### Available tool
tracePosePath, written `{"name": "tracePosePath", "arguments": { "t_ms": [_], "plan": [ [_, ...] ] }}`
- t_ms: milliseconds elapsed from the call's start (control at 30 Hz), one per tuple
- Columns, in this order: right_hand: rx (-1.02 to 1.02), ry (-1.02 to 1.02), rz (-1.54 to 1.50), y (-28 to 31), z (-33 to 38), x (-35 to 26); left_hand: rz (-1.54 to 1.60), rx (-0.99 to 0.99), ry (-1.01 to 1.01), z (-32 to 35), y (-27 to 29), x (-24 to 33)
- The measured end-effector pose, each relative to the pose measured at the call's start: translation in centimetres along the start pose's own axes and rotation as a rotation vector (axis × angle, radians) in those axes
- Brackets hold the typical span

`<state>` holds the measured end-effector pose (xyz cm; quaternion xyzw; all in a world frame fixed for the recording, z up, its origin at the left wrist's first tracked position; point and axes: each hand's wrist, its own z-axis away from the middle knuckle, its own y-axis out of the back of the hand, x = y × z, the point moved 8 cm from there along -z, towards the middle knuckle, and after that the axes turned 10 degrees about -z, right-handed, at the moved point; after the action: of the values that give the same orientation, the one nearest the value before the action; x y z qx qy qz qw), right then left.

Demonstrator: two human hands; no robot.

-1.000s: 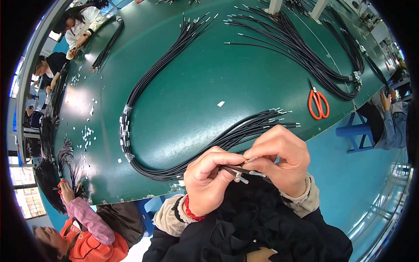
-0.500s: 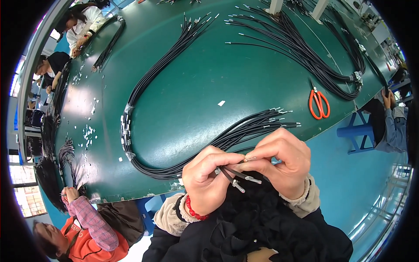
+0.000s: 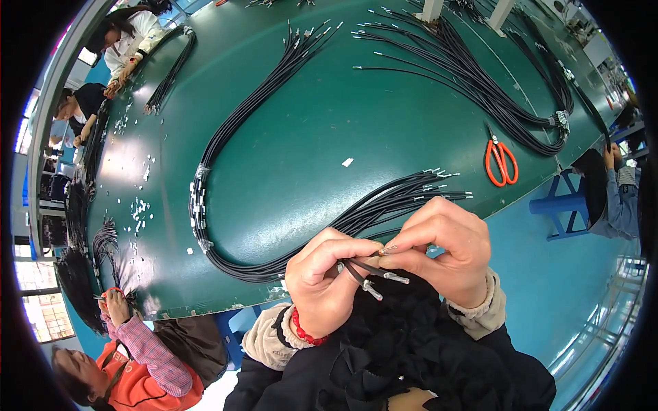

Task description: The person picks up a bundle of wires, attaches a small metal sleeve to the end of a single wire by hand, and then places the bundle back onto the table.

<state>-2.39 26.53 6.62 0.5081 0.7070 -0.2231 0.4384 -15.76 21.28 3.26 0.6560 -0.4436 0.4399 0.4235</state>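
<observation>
My left hand and my right hand meet just above my dark clothing, near the front edge of the green table. Between their fingertips they pinch thin black cable ends with metal tips that poke out toward the lower right. A red bracelet circles my left wrist. A long bundle of black cables curves over the table from the far middle, round to the left, and back to metal-tipped ends just beyond my right hand.
Orange-handled scissors lie at the table's right. More black cable bundles fan across the far right. Other people sit at the far left, the lower left in orange, and the right beside a blue stool.
Both hands stay together at the same place. The cable ends between the fingers have shifted slightly, with the metal tips now sticking out lower right.
</observation>
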Motion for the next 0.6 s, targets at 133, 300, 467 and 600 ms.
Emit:
{"name": "tracePosePath", "arguments": {
  "t_ms": [133,300,467,600],
  "plan": [
    [-0.061,-0.081,-0.09,0.0,-0.4,0.7,0.087,-0.086,0.053,-0.3,-0.4,-0.4],
    [-0.083,-0.151,-0.144,0.0,-0.6,1.4,0.222,-0.145,0.102,-0.4,-0.9,-0.8],
    [-0.041,-0.017,-0.026,0.5,-0.2,0.3,0.166,-0.106,0.08,-0.6,-1.1,-1.0],
    [0.032,-0.022,0.031,0.6,-0.2,0.0,-0.197,0.029,-0.124,-1.0,-0.4,1.2]
  ]
}}
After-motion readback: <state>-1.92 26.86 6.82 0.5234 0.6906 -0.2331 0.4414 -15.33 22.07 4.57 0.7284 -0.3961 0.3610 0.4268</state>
